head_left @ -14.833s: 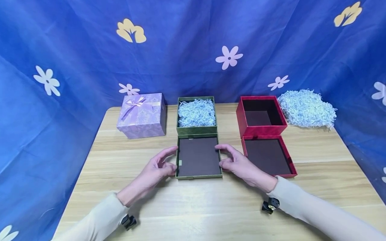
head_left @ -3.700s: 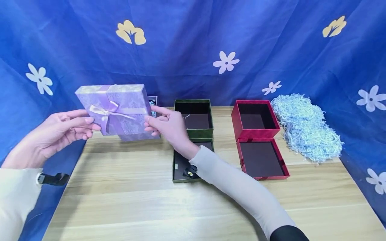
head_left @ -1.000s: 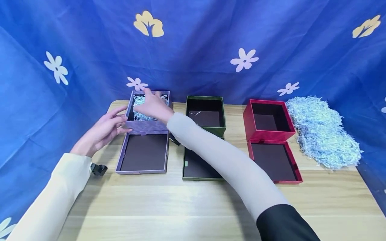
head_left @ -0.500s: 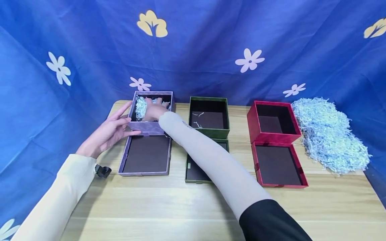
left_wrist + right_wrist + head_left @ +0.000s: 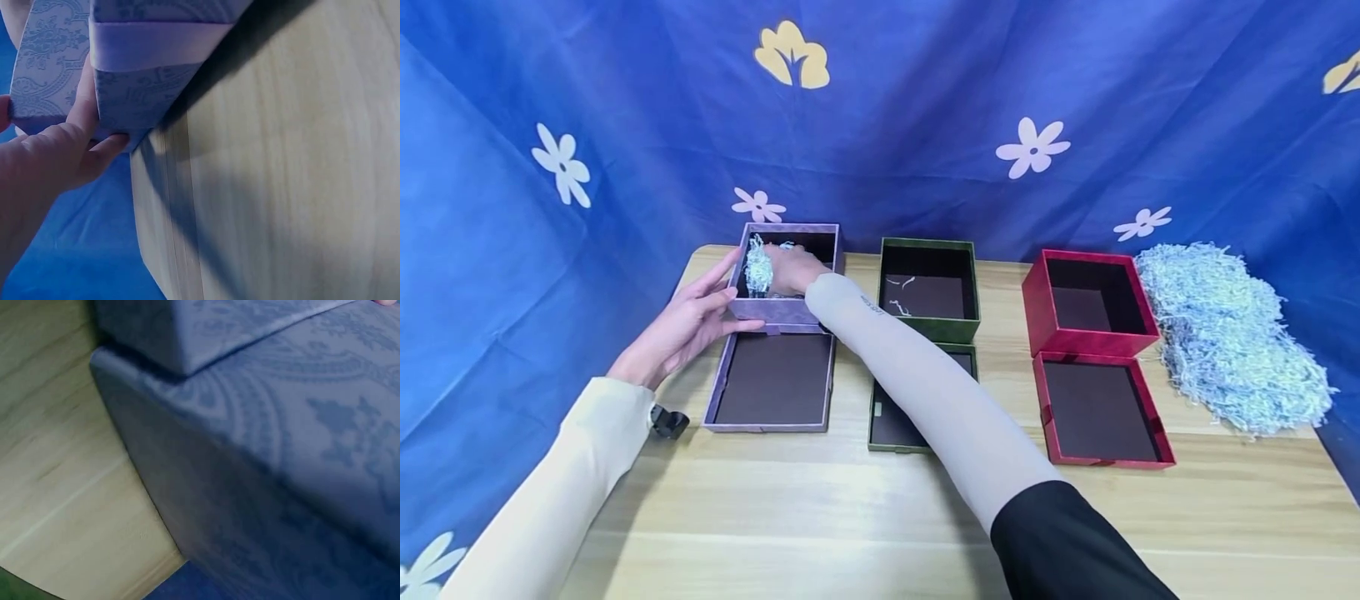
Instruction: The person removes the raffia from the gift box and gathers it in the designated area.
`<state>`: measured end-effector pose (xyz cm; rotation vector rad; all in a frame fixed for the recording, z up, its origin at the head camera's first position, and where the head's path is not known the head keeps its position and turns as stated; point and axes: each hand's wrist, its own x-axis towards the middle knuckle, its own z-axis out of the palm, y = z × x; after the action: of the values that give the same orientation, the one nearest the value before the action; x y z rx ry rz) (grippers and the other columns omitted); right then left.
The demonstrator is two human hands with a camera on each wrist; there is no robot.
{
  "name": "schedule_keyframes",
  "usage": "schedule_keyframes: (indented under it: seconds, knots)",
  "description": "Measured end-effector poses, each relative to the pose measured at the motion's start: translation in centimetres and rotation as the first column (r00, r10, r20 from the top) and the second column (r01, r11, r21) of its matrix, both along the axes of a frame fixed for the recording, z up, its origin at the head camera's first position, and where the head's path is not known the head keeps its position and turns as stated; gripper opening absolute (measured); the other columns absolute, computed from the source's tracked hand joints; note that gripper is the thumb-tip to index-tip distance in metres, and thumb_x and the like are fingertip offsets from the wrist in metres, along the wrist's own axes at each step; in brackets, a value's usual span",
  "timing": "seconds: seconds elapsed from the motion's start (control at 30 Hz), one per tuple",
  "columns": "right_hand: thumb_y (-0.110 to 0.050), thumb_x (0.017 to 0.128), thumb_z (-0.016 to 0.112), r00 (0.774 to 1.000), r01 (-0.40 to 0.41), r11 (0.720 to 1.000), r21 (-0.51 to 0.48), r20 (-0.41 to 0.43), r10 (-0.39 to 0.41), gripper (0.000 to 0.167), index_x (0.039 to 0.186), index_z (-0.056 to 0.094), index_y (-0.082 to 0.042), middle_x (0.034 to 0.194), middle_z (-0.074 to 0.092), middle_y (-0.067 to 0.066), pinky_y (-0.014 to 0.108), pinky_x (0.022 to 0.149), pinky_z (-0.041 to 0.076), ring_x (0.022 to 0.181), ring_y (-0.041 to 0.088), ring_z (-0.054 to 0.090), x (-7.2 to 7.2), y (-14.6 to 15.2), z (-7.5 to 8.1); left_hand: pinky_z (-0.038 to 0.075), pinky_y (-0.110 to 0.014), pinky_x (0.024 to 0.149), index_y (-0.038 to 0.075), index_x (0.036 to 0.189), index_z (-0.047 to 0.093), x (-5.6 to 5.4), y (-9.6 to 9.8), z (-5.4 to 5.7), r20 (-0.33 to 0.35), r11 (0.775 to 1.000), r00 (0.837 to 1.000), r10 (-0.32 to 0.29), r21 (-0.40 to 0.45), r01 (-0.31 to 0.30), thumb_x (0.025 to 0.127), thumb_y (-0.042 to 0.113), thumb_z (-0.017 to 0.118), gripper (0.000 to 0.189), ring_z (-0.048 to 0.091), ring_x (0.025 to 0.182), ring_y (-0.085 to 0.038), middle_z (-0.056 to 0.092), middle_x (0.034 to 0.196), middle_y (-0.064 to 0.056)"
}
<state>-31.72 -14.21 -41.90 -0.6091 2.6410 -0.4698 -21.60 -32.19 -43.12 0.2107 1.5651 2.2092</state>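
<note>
At the back left stands an uncovered purple gift box (image 5: 778,312), its patterned wall filling much of the right wrist view. My right hand (image 5: 795,271) reaches down inside it and grips a bunch of pale blue shredded paper (image 5: 757,268); the fingertips are hidden by the hand and paper. Nearly straight fingers of my left hand (image 5: 688,329) touch the box's left side and front corner, as the left wrist view also shows along the purple wall (image 5: 50,69). Directly in front of the box lies its purple lid (image 5: 771,379), inside up.
A green box (image 5: 928,292) holding a few paper strands stands mid-table, its lid (image 5: 887,417) partly under my right sleeve. Right of it are a red box (image 5: 1086,342) and red lid (image 5: 1105,408). A shredded paper heap (image 5: 1240,350) lies far right. A blue curtain hangs behind.
The purple lid came off and now lies in front. Green box's paper went out; the right heap grew. My right hand moved into the purple box and bunched up its paper.
</note>
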Motion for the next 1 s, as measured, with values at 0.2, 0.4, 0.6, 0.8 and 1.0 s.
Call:
schedule_keyframes:
  seconds: [0.2, 0.4, 0.6, 0.8, 1.0]
  knots:
    - [-0.029, 0.103, 0.075, 1.000, -0.008, 1.000, 0.005, 0.007, 0.008, 0.059, 0.159, 0.059, -0.030, 0.152, 0.062, -0.013, 0.028, 0.106, 0.050, 0.128, 0.011, 0.061, -2.7, -0.9, -1.9, 0.049, -0.057, 0.111, 0.032, 0.177, 0.008, 0.0, 0.0, 0.1, 0.023, 1.000, 1.000, -0.005, 0.003, 0.005, 0.118, 0.002, 0.034, 0.071, 0.010, 0.158, -0.024, -0.001, 0.165, -0.011]
    - [-0.025, 0.102, 0.081, 0.998, 0.068, 0.995, -0.079, -0.013, -0.069, 0.069, 0.164, 0.053, -0.023, 0.158, 0.058, -0.009, 0.023, 0.107, 0.048, 0.134, 0.011, 0.059, -0.5, 1.1, 1.3, 0.052, -0.054, 0.109, 0.035, 0.177, 0.011, -0.1, 0.1, 0.3, 0.020, 0.999, 1.000, 0.019, -0.050, -0.018, 0.119, 0.006, 0.039, 0.071, -0.003, 0.165, -0.034, -0.017, 0.180, -0.008]
    - [-0.027, 0.102, 0.082, 0.997, 0.055, 0.987, -0.152, -0.049, -0.063, 0.076, 0.168, 0.046, -0.022, 0.163, 0.053, -0.008, 0.021, 0.101, 0.050, 0.130, 0.014, 0.061, 0.0, 2.1, 3.6, 0.059, -0.048, 0.101, 0.030, 0.178, 0.008, 0.3, 0.2, 0.8, -0.022, 0.980, 0.994, 0.103, -0.168, -0.105, 0.117, 0.006, 0.046, 0.076, -0.005, 0.164, -0.041, -0.019, 0.178, -0.021]
    - [-0.036, 0.100, 0.083, 0.994, 0.104, 0.973, -0.204, -0.024, -0.111, 0.084, 0.172, 0.039, -0.026, 0.170, 0.043, -0.006, 0.020, 0.106, 0.047, 0.143, 0.012, 0.052, 0.0, 3.5, 5.8, 0.062, -0.044, 0.095, 0.028, 0.178, 0.010, 0.6, 0.6, 1.0, -0.062, 0.958, 0.988, 0.139, -0.245, -0.150, 0.116, 0.007, 0.048, 0.075, 0.000, 0.163, -0.044, -0.013, 0.178, -0.026]
    - [-0.042, 0.101, 0.081, 0.989, 0.150, 0.958, -0.244, 0.046, -0.143, 0.085, 0.172, 0.037, -0.027, 0.174, 0.036, -0.010, 0.019, 0.116, 0.038, 0.156, 0.007, 0.034, 0.2, 4.8, 8.3, 0.062, -0.045, 0.097, 0.031, 0.177, 0.012, 0.2, 0.7, 1.0, -0.066, 0.953, 0.989, 0.131, -0.268, -0.144, 0.117, 0.007, 0.044, 0.072, -0.011, 0.164, -0.036, -0.018, 0.180, -0.013]
